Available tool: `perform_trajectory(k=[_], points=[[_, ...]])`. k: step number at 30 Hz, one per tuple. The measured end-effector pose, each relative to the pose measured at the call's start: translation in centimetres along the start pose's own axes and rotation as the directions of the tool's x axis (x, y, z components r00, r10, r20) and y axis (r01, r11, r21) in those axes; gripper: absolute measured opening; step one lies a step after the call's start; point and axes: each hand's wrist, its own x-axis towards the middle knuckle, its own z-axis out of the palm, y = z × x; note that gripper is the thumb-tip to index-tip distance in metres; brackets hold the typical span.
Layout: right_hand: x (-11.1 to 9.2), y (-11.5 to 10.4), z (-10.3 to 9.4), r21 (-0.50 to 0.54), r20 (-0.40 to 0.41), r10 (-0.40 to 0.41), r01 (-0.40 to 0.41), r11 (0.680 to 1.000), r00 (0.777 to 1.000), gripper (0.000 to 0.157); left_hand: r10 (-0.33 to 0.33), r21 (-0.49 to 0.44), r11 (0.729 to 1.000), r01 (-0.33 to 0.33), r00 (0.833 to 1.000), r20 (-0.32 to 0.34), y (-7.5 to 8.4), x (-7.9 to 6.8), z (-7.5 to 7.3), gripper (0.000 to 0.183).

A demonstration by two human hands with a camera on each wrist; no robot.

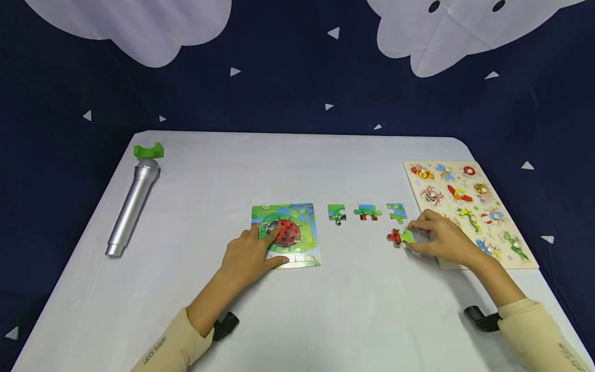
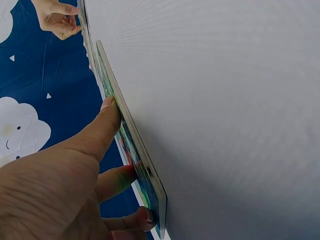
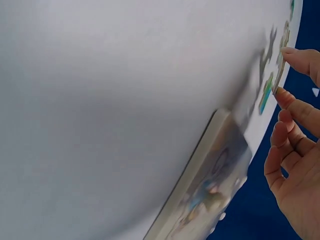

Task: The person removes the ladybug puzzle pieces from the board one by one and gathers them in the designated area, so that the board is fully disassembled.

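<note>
My left hand (image 1: 247,255) rests on a square ladybug puzzle (image 1: 304,253). Its thumb lies near the lower edge and its fingers touch the left side of the picture. From the left wrist view, the thumb and fingertips sit on the face of the puzzle board (image 2: 137,132). Between thumb and index finger, my right hand (image 1: 440,238) pinches a red and green puzzle piece (image 1: 401,236), lifted over the table. In the right wrist view that piece appears edge-on, and the other fingers are curled in. Three loose pieces lie in a row beside the puzzle, including a blue one (image 1: 397,212).
A wooden insect peg board (image 1: 443,206) lies at the right side, partly under my right hand and forearm. On the left, a silver toy microphone (image 1: 132,209) lies next to a green arched block (image 1: 149,151). White cloth covers the table (image 1: 223,170).
</note>
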Motion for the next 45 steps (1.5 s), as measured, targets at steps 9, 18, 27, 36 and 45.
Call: perform_trajectory(k=[9,18,27,36,45], points=[[0.3,0.7,0.1,-0.045,0.033,0.028,-0.026,0.999,0.999,0.041,0.013,0.000,1.000,-0.013,1.000,-0.020,-0.3,-0.2,-0.1,0.078],[1.2,-1.2,0.3,-0.092,0.024,-0.016,0.018,0.996,1.000,0.048,0.020,-0.008,1.000,-0.020,0.999,-0.025,-0.3,0.0,-0.2,0.081],[6.2,-7.9,2.9,-0.014,0.031,-0.162,0.162,0.987,0.986,0.054,0.009,-0.003,1.000,-0.009,0.999,-0.040,-1.3,-0.4,-0.4,0.085],[11.3,-15.0,6.8,0.046,0.168,-0.270,0.266,0.963,0.948,0.064,-0.030,-0.007,1.000,0.030,0.999,-0.025,-2.1,-1.0,-0.5,0.087],[13.3,-18.4,9.5,-0.010,0.243,-0.301,0.313,0.950,0.922,0.072,-0.013,0.041,0.999,0.014,1.000,-0.022,-1.7,-1.1,-0.3,0.086]])
